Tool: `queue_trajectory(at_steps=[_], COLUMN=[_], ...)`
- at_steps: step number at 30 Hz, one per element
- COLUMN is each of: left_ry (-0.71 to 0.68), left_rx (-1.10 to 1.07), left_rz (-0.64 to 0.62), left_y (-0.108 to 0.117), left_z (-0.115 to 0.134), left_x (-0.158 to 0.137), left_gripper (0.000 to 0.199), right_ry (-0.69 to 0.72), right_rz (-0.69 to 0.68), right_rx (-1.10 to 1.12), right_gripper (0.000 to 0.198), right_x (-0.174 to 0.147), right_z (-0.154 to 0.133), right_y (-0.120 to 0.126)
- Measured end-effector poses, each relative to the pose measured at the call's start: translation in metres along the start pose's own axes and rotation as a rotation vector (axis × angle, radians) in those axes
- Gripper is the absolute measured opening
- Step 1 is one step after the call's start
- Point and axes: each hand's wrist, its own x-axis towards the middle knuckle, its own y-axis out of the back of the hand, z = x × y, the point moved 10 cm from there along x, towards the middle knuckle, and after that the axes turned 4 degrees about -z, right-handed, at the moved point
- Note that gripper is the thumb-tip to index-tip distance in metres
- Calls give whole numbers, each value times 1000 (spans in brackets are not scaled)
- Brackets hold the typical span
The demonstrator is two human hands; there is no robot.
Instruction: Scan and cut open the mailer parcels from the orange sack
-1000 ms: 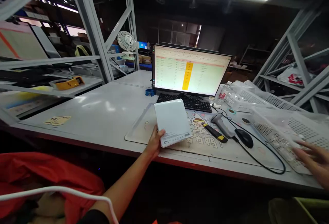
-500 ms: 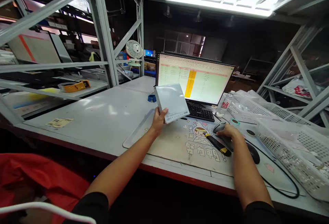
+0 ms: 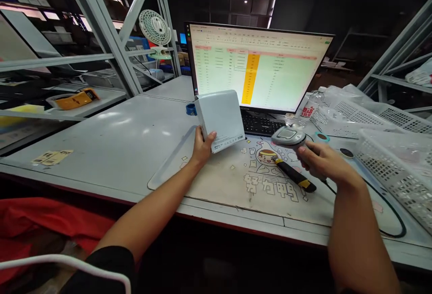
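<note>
My left hand (image 3: 203, 147) grips a flat white box (image 3: 221, 116) by its lower left corner, tilted upright above the desk mat. Small print and a barcode run along the box's bottom edge. In my right hand (image 3: 320, 161) is a grey barcode scanner (image 3: 289, 136), raised off the mat with its head toward the box. The fingers wrap its handle. Below the scanner lies a black and yellow utility knife (image 3: 293, 174) on the printed desk mat (image 3: 219, 190).
A monitor (image 3: 283, 69) showing a spreadsheet stands behind a black keyboard (image 3: 259, 124). White perforated baskets (image 3: 398, 168) line the right side. A blue tape roll (image 3: 191, 109) sits left of the monitor. Yellow labels (image 3: 52, 157) lie at the left, and a fan (image 3: 155, 27) hangs by the rack.
My right hand has lifted the scanner from the mat and brought its head up. The box stays in my left hand. The view has tipped downward and come closer to the desk.
</note>
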Motion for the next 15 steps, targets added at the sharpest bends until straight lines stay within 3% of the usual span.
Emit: queue_trajectory(at_steps=[3,7,9,11,13,15], left_ry=[43,83,98,101,92,79], left_rx=[-26,-56,-59,-44,-43,-65], left_rz=[-12,-25,-32,-34,-19,13], left_y=[-6,-12,-13,-12,-9,-4], left_z=[-1,-2,-1,0,3,6], left_x=[-5,-11,-12,-13,-12,-10], left_gripper=[57,62,63,63,60,58], right_ry=[206,272,257,183,34,-164], right_rz=[-148,-175,-87,87,254,338], right_rx=[80,-19,-98,-204,-326,-432], right_gripper=[52,48,48,47,46,48], right_x=[-13,-11,-3,7,18,28], right_z=[-49,-71,-64,-46,-16,22], right_y=[-30,-52,-46,-28,-7,8])
